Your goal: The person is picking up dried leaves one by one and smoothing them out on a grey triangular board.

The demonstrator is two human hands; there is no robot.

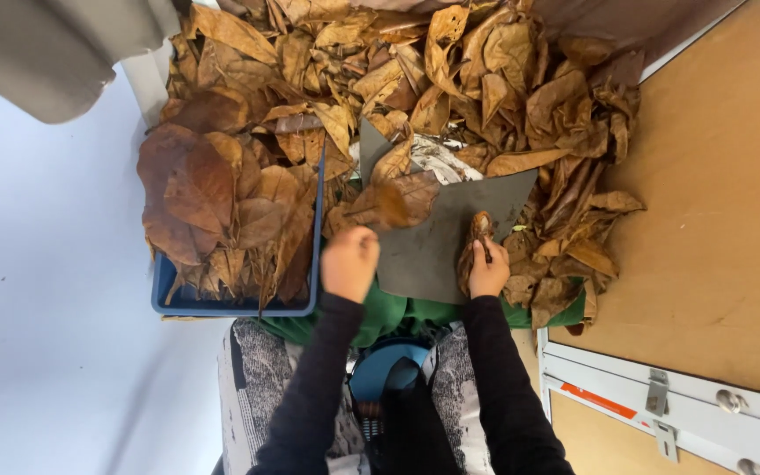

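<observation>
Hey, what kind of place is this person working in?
Probably a small workshop or sorting area for dried leaves, worked on the floor. A big leaf pile covers the space, a blue tray holds more leaves, and plywood cabinets with metal latches stand beside it.

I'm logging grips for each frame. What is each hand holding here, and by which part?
The right hand grips a curled dry leaf by its lower end. The left hand is a fist at the grey sheet's left edge; its hold can't be told.
</observation>
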